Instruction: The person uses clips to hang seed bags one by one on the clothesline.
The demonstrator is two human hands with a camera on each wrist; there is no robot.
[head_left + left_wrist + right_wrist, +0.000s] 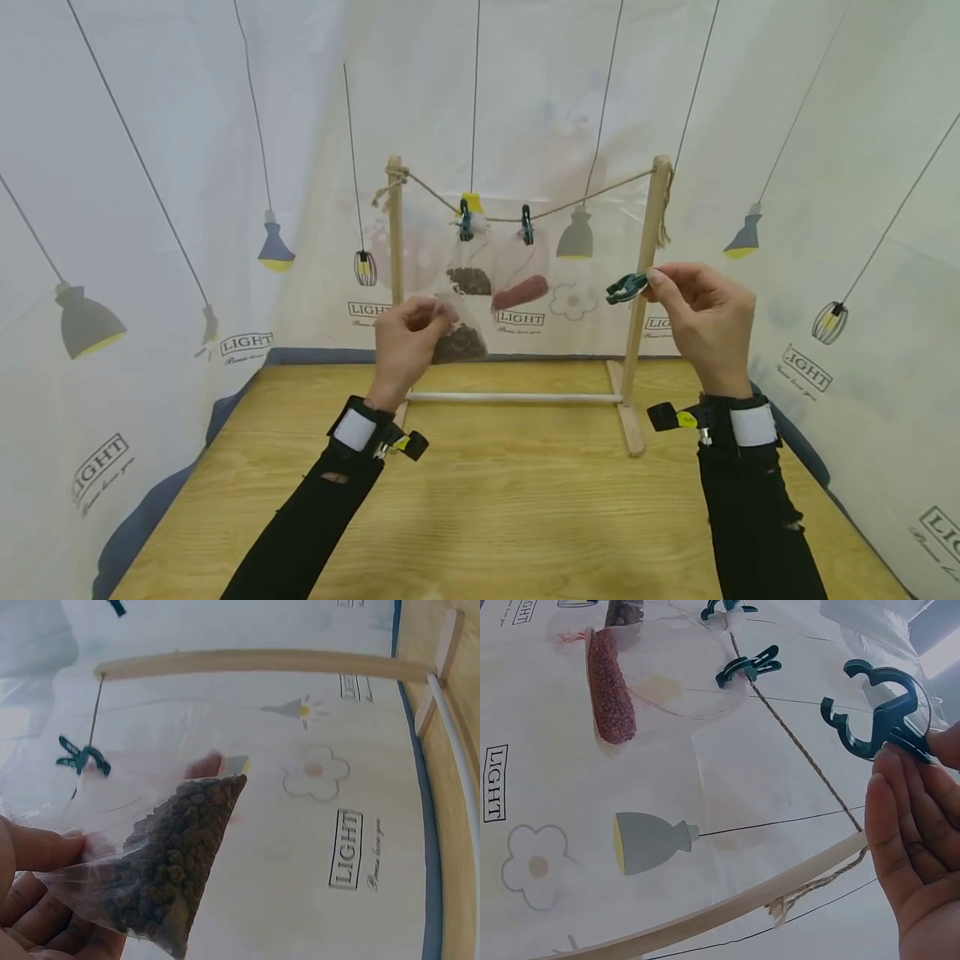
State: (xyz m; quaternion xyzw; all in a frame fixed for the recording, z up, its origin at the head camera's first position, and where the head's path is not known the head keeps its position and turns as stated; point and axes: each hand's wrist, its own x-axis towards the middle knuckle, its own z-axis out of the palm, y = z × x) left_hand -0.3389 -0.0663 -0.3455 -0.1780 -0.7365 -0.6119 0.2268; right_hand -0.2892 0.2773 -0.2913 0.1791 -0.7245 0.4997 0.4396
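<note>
I am watching the left hand pinching the top of a clear bag of dark pellets, fingers curled on the film so the filled end is hanging free; the bag is up in the air in front of the left post, above the table's far edge. Further right, two bags are hanging from the rope, each gripped at its top by a teal peg, one peg holding a bag of dark pellets and the next peg a bag of red grains; clipping at the top is letting the contents settle low. At the right, the right hand is gripping a third peg by its handles, jaws pointing left toward the rope and standing apart, just beside the right post. The rope stretch near that post is bare.
</note>
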